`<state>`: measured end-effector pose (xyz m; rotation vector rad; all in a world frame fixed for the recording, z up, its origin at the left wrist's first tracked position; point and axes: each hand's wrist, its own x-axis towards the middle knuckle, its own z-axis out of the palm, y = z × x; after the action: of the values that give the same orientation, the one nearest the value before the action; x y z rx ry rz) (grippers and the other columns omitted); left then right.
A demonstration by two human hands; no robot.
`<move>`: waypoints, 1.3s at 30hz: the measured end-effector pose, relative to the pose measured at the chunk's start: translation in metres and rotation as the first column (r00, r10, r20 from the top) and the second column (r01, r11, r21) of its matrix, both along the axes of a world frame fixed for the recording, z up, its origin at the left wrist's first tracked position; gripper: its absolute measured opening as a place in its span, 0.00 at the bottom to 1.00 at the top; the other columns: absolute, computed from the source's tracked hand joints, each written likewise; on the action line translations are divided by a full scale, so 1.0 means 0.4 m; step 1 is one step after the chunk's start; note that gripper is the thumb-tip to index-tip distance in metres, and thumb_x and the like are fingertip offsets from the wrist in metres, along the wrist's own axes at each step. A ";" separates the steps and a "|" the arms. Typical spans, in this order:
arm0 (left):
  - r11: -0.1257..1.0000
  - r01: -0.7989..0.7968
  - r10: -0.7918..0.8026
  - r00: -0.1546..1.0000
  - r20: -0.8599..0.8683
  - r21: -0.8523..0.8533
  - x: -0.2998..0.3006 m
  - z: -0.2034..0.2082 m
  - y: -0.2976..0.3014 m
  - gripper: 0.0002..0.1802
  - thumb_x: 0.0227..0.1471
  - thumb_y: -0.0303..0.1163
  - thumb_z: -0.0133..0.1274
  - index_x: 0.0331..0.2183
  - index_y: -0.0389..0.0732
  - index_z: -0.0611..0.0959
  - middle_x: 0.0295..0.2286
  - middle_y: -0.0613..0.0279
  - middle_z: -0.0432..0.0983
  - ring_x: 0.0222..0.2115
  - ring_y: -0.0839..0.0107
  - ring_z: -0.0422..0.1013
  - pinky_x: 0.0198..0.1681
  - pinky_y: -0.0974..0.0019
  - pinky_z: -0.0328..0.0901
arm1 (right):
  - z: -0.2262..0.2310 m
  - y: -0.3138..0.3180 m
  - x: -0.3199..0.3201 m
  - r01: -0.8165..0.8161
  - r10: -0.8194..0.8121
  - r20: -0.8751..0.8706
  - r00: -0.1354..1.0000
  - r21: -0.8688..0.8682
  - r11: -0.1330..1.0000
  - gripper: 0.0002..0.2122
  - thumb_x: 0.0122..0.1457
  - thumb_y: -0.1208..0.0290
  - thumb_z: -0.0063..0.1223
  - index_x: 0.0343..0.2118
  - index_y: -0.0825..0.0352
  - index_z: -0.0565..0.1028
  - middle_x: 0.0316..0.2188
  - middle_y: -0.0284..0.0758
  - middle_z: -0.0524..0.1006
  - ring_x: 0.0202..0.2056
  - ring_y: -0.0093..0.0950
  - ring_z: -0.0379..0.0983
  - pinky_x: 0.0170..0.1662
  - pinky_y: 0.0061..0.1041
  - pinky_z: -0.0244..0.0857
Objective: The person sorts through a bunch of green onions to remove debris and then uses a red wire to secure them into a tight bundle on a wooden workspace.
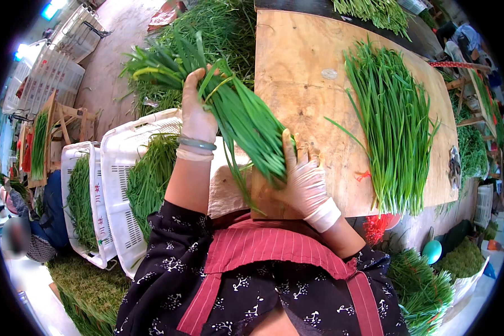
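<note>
A bunch of green garlic chives [246, 126] slants across in front of me, over the left edge of a wooden board [313, 112]. My gloved left hand [197, 112] is closed around its upper part, beside a thin yellowish tie. Loose leaf tips fan out beyond that hand to the upper left. At the bunch's lower right end, my gloved right hand [307, 182] grips it, with fingers curled along its side. A few leaves dangle from the underside. On the board's right half lies a larger loose pile of garlic chives [395, 129].
White plastic crates [109, 207] with greens stand at my left. A heap of loose greens [218, 39] lies beyond the bunch. Red ties [379, 227] hang at the board's near edge. Stacked crates [45, 73] stand far left. Another person [39, 224] is at the left edge.
</note>
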<state>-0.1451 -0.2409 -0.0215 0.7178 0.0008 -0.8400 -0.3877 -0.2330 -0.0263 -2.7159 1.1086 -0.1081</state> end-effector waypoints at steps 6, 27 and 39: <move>0.972 0.235 -0.235 0.972 -0.030 -0.014 -0.046 0.069 -0.138 0.10 0.48 0.33 0.49 0.30 0.37 0.78 0.26 0.57 0.77 0.27 0.61 0.73 0.36 0.58 0.69 | -0.011 -0.097 -0.075 0.200 -0.226 0.097 0.969 0.218 0.955 0.43 0.42 0.64 0.59 0.60 0.68 0.48 0.35 0.52 0.72 0.31 0.44 0.73 0.31 0.37 0.68; 0.519 -0.064 -0.834 0.181 0.521 0.853 -0.274 -0.035 0.277 0.15 0.43 0.29 0.59 0.35 0.36 0.74 0.19 0.68 0.68 0.21 0.76 0.64 0.25 0.71 0.62 | -0.026 -0.191 -0.192 0.262 -0.308 0.119 0.944 0.299 0.918 0.37 0.39 0.65 0.58 0.55 0.72 0.57 0.26 0.49 0.75 0.27 0.41 0.74 0.33 0.35 0.68; 0.793 0.511 -0.506 0.856 -0.108 0.333 -0.013 -0.014 0.303 0.19 0.57 0.34 0.43 0.47 0.33 0.70 0.27 0.62 0.74 0.19 0.77 0.69 0.25 0.77 0.65 | 0.018 -0.245 -0.233 -0.226 -0.557 0.376 0.741 0.920 0.320 0.40 0.42 0.72 0.64 0.59 0.62 0.53 0.39 0.30 0.70 0.33 0.20 0.67 0.36 0.19 0.65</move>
<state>-0.1503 -0.1195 -0.0271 1.0762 -0.0334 -1.3890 -0.4810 -0.3310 -0.0192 -1.2447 0.8066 -0.3052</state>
